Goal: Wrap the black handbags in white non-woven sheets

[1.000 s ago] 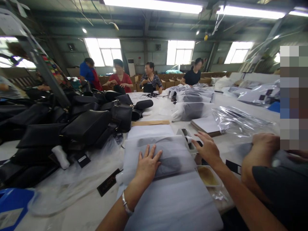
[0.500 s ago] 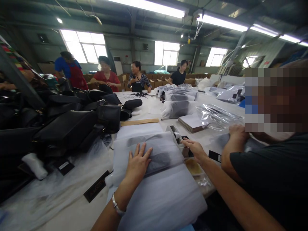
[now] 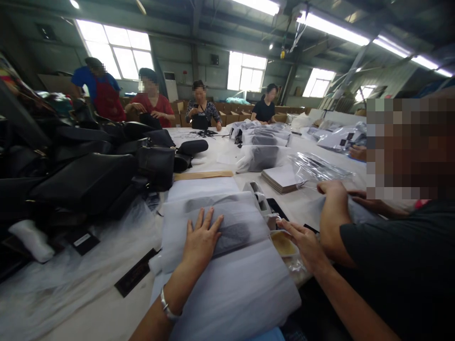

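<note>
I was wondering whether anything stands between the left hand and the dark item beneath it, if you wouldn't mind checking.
Yes: a thin, see-through white sheet covers the dark item, and the left hand lies over it, fingers spread. Nothing else is visible between them.

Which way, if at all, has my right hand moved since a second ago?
Yes, toward you: judged against the grey container, your right hand has drawn back from beside it to just past its near end.
</note>
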Demonstrator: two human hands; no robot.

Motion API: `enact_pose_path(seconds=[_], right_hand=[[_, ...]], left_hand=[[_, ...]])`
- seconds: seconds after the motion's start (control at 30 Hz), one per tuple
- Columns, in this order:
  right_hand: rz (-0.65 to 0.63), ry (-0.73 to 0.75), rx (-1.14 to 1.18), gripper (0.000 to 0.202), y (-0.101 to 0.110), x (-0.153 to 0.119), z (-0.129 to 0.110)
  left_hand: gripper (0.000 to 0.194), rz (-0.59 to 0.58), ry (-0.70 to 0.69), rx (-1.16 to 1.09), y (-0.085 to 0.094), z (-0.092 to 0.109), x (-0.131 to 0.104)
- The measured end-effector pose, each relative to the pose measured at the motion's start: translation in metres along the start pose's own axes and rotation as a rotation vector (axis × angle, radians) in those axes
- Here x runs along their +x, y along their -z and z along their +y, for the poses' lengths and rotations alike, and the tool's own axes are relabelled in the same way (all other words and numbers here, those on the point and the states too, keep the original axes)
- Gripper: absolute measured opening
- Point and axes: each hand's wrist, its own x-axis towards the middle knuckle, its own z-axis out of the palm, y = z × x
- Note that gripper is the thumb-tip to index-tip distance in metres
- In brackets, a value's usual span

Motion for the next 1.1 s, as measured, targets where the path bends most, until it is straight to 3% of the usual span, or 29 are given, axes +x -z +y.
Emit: enact_pose_path(seconds=[0.13,0.23,0.4,0.53,0.73,0.83,0.93,1.1], right_hand=[[-0.076,-0.167,0.059,0.037,0.005,0.002,0.015],[-0.086,-0.130,-0.032,0.037,0.009,0.012,0.022],[-0.058,0.111,-0.509,0.034,0.018,0.033,0.022],[-0.057,0.243,-0.809,0.032,0.026,0.033,0.019],[0.016,0.825,-1.127,0.033,0.028,0.006,-0.002],[-0.108,1.084,-1.227,0.036,0.021,0.002,-0.028],[-0.301,1.254,-1.233,0.033,0.004,0.009,-0.054],[-0.656,1.290,-1.093,0.024,-0.045,0.031,-0.078]], left_hand=[[0.048,-0.006,0.001,0.002,0.003,0.001,0.000],[0.049,-0.012,-0.001,-0.001,0.004,0.001,0.000],[0.048,-0.008,-0.006,0.006,0.006,0.001,0.000],[0.048,-0.004,-0.007,0.012,0.004,0.001,0.000],[0.048,0.035,-0.009,0.013,-0.003,-0.001,-0.001],[0.047,0.059,-0.013,0.010,-0.006,-0.002,-0.002],[0.047,0.073,-0.012,-0.006,-0.008,-0.003,-0.002],[0.048,0.101,-0.003,-0.049,-0.013,-0.004,-0.003]])
